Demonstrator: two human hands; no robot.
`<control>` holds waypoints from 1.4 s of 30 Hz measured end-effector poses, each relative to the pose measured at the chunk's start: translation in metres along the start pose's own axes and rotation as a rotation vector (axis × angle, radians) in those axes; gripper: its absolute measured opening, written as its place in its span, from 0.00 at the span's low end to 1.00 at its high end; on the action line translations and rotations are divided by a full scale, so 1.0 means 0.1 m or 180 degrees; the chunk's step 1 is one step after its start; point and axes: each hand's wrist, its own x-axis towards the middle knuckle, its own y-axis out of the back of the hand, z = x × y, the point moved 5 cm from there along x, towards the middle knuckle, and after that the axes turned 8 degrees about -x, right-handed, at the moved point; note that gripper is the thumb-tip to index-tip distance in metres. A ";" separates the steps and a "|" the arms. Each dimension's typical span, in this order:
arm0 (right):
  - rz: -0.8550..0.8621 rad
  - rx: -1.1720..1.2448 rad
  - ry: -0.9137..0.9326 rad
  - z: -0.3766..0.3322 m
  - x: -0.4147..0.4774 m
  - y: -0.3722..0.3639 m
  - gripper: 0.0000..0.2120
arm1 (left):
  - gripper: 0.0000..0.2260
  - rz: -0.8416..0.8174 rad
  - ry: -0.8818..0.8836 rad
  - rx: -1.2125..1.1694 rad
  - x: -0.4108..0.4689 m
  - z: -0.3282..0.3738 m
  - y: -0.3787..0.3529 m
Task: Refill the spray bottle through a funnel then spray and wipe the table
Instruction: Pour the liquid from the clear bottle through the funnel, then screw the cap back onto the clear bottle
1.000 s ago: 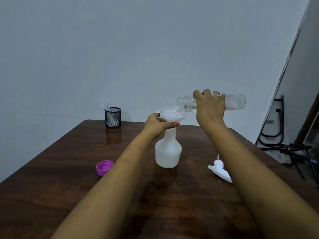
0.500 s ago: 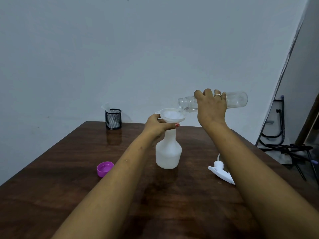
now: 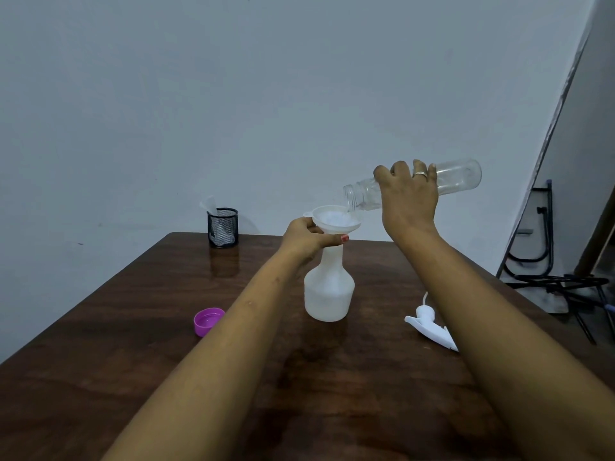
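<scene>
A white translucent spray bottle (image 3: 328, 291) stands without its head in the middle of the brown table (image 3: 133, 327). A white funnel (image 3: 336, 221) sits in its neck. My left hand (image 3: 307, 239) grips the funnel's stem and the bottle's neck just under the funnel bowl. My right hand (image 3: 409, 197) holds a clear plastic bottle (image 3: 459, 176) tilted with its mouth down over the funnel's right rim. The white trigger spray head (image 3: 429, 326) lies on the table to the right, partly hidden by my right forearm.
A purple cap (image 3: 208, 321) lies upside down on the table's left side. A black mesh cup (image 3: 222, 226) with something white in it stands at the far edge by the wall. Black metal frames (image 3: 545, 257) lie on the floor to the right.
The clear bottle's rear end has risen, so it tilts more steeply into the funnel. My left hand has stayed on the funnel.
</scene>
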 end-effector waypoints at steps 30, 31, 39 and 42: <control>-0.0385 -0.0307 -0.0132 0.02 -0.13 0.01 0.30 | 0.27 -0.0436 0.0155 0.2806 -0.25 -0.28 0.94; -0.0472 -0.0229 -0.0196 0.04 -0.15 0.01 0.30 | 0.26 -0.0572 0.0350 0.3089 -0.32 -0.33 1.08; -0.0594 0.0987 -0.0635 0.11 -0.38 0.28 0.31 | 0.26 -0.0583 0.1103 0.4081 -0.70 -0.55 1.60; -0.0456 0.1555 -0.0682 0.07 -0.53 0.48 0.30 | 0.23 -0.0377 0.0987 0.4082 -0.71 -0.59 1.60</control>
